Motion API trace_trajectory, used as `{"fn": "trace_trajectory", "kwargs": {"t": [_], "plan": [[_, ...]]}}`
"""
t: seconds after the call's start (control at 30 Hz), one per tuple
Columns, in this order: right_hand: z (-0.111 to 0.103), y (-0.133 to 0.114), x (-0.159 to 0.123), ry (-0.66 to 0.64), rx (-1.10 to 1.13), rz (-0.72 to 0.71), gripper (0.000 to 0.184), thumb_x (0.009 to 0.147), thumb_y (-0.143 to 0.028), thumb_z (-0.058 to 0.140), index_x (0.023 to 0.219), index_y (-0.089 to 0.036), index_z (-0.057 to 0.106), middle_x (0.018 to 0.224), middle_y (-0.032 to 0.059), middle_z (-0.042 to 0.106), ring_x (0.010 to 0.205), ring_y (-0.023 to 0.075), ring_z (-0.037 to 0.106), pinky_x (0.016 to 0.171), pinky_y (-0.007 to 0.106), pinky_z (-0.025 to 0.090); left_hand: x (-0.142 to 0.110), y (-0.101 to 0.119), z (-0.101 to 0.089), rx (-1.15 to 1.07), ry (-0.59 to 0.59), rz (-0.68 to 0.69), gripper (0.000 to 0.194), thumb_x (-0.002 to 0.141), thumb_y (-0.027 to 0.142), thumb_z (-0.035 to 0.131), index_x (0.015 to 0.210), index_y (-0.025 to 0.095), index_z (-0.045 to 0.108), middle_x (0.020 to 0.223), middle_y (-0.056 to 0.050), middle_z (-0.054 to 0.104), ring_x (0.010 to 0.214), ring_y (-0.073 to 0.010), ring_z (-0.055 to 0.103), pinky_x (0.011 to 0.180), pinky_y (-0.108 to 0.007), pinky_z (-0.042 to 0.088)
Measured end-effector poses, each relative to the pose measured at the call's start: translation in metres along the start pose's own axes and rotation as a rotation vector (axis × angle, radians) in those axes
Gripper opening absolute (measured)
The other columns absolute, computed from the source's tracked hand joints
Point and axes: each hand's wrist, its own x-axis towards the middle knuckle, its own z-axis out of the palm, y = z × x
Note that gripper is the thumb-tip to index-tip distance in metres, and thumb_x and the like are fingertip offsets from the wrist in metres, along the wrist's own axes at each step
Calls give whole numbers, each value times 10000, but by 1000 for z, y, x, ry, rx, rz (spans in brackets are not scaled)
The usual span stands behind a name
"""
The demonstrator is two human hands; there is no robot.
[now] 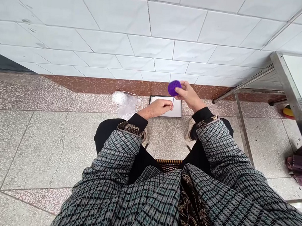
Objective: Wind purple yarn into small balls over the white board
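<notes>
A round ball of purple yarn (174, 88) is gripped in my right hand (188, 95), with the thumb across its face and the other fingers behind. A short purple strand runs down from the ball to my left hand (159, 107), whose fingertips are pinched on it. Both hands are raised in front of my knees. Below them on the floor lies a shallow white tray (177, 109) with a dark rim, partly covered by my left hand. Left of that hand is a white ball of yarn (119, 98) by a clear plastic bag (127, 106), with loose white strands around them.
A white tiled wall (159, 47) with a reddish-brown skirting (112, 86) rises just ahead. To the right stands a metal-framed table (275, 62), its legs reaching the floor. A dark purple cloth item (298, 166) is at the far right. Beneath me is a woven seat (168, 166).
</notes>
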Motion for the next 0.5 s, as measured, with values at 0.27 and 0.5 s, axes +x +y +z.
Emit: {"fn": "trace_trajectory", "kwargs": {"t": [0.27,0.5], "plan": [[-10,-7,-14,-593,-71,187,399,725,-176,755,1081,-198,577,948,35,653,710,125,628,590,240,565,-6,-5,-22,82,289,-61,166,851,239,490,733,177,589,676,9,569,689,-144,512,690,-275,394],[-5,-2,1,-95,188,-73,472,822,-414,751,1151,-234,464,988,26,628,770,133,628,659,265,567,0,-6,-5,45,104,-45,163,851,232,493,737,172,593,672,18,569,635,-123,496,649,-254,385]]}}
